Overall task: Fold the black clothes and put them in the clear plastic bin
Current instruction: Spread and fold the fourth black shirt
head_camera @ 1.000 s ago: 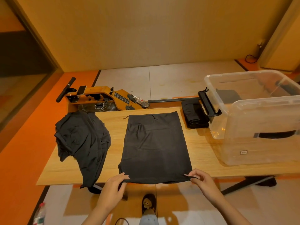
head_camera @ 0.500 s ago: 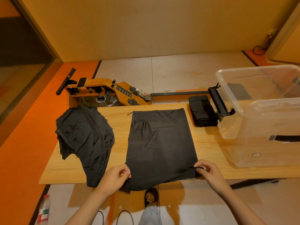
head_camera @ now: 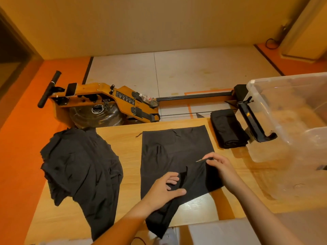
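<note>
A black garment (head_camera: 174,152) lies flat in the middle of the wooden table (head_camera: 123,137), its near part lifted and folded up over itself. My left hand (head_camera: 163,190) grips the lifted near-left part of the cloth. My right hand (head_camera: 221,165) pinches the near-right corner and holds it over the garment's middle. A crumpled pile of black clothes (head_camera: 79,170) sits at the left and hangs over the table's near edge. A folded black garment (head_camera: 228,129) rests at the far right, beside the clear plastic bin (head_camera: 292,131), which stands on the table's right end.
A wooden rowing machine (head_camera: 106,101) with a black handle and a long rail stands on the floor just beyond the table's far edge. The floor is orange to the left and pale beyond. A wall closes off the back.
Both hands have carried the garment's near edge up from the table's front edge and away from me, folding it over the middle. The view has shifted closer and to the left.
</note>
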